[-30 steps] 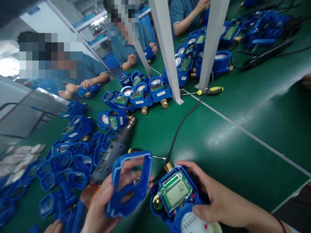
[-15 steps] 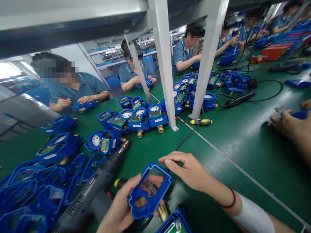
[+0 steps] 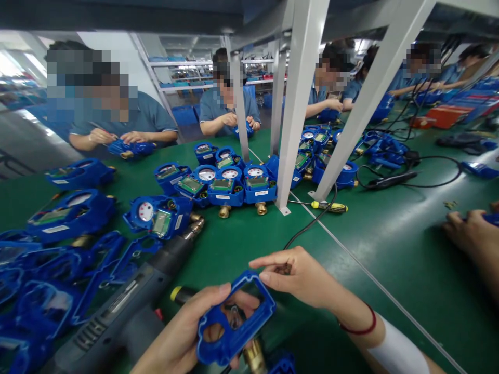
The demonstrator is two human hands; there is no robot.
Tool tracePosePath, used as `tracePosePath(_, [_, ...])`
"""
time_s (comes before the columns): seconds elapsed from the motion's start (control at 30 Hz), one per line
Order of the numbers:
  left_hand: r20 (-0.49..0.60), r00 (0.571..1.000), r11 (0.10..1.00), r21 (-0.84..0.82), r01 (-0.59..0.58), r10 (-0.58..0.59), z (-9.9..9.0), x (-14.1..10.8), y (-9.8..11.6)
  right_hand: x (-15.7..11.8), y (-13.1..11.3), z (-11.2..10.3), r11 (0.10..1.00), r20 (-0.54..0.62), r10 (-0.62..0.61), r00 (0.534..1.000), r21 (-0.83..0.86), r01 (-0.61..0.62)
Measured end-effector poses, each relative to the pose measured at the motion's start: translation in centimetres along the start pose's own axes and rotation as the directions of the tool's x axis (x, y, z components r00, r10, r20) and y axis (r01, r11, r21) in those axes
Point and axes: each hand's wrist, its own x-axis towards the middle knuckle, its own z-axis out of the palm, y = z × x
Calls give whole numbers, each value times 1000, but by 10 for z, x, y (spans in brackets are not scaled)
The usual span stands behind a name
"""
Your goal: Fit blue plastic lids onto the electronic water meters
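A blue plastic cover (image 3: 244,335) with a rectangular opening and a round hole is held tilted in my left hand (image 3: 191,324), thumb on its edge and fingers behind it. My right hand (image 3: 300,278) hovers at the cover's upper right corner, thumb and forefinger apart, with nothing visible between them. Below the cover, a brass fitting (image 3: 254,356) and part of a blue meter housing (image 3: 283,363) show at the bottom edge. A dark heat gun (image 3: 132,301) lies to the left, and a yellow-and-black handle (image 3: 181,295) is partly hidden behind my left hand.
Blue covers (image 3: 47,301) are piled at the left. Several blue meters (image 3: 224,189) stand across the green table (image 3: 218,241). Metal posts (image 3: 302,98), a screwdriver (image 3: 331,207) and a black cable (image 3: 312,223) are ahead. Co-workers sit opposite; another person's hand (image 3: 473,231) is at right.
The view has shifted and levelled. My left hand has tipped the cover slightly and moved it a little left. My right hand's fingers have come nearer to its upper corner.
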Motion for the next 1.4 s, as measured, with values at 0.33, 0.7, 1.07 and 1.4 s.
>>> tracePosePath(0.33, [35,999,1000,8,1,-2,0,-1,-2,0,-1,-1,1000,-1,29,1000,7,-29])
tracePosePath(0.7, [-12,999,999,39,32,-32,-1,2,-3,0,-2,-3,1000,8,13,1000,-17,-13])
tracePosePath(1.07, [-80,996,998,53,-24,28,1,2,-2,-1,2,-1,999,-7,-12,1000,-39,12])
tracePosePath(1.4, [-71,997,1000,2,-30,30,-5,-5,4,0,12,0,998,132,-21,991,69,12])
